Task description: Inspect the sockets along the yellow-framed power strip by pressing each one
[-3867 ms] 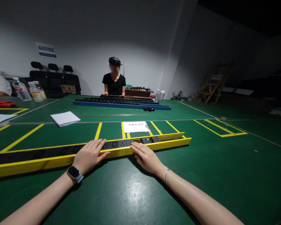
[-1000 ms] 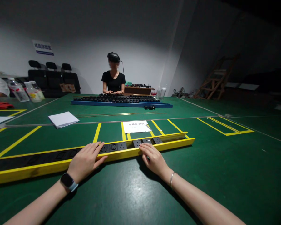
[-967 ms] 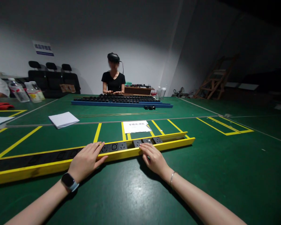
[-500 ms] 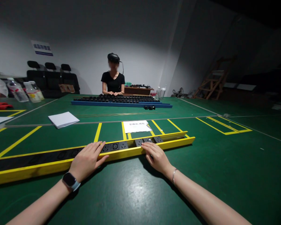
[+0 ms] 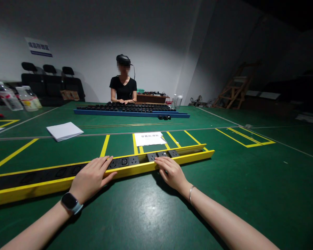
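Head view: left hand (image 5: 90, 177) is lying spread over the yellow rail (image 5: 135, 170); right hand (image 5: 172, 172) is half curling at a socket (image 5: 151, 157), hold unclear; crooked pushing would be jamming it.

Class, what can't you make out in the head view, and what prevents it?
In the head view:
Part of the black socket row: covered by the left hand.
Yellow channel: left end cut off by the picture edge.
White label: faint lower line too small.
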{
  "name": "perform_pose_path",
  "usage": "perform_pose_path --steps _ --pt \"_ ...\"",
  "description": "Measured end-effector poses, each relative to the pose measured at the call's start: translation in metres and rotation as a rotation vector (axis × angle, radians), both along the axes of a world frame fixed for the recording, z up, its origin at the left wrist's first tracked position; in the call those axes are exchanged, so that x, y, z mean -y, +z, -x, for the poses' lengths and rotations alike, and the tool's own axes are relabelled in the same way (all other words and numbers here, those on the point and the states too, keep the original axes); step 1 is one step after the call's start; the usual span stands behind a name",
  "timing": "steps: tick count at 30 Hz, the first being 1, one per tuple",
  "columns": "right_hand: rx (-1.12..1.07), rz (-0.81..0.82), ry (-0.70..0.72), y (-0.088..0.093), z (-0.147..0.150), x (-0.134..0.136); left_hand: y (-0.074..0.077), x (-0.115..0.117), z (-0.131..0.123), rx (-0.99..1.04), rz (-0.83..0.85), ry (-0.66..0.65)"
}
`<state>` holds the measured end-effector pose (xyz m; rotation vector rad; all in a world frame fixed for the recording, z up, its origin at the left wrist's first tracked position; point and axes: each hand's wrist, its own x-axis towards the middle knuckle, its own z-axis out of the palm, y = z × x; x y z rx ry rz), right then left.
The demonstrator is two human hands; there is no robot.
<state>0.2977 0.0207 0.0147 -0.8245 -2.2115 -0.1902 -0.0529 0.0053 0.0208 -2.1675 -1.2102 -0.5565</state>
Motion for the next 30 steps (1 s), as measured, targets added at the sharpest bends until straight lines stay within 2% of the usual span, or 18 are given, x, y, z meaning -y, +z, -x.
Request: perform_pose_path --steps 14,30 --pt "-0.012 -0.027 -0.070 0.0035 0.0010 0.0037 -0.0002 0.0004 0.0002 0.011 0.009 -0.005" --pt "-0.016 -0.028 -0.071 0.0008 0.0016 0.0022 -0.0003 0.0003 -0.0003 0.006 0.004 0.002"
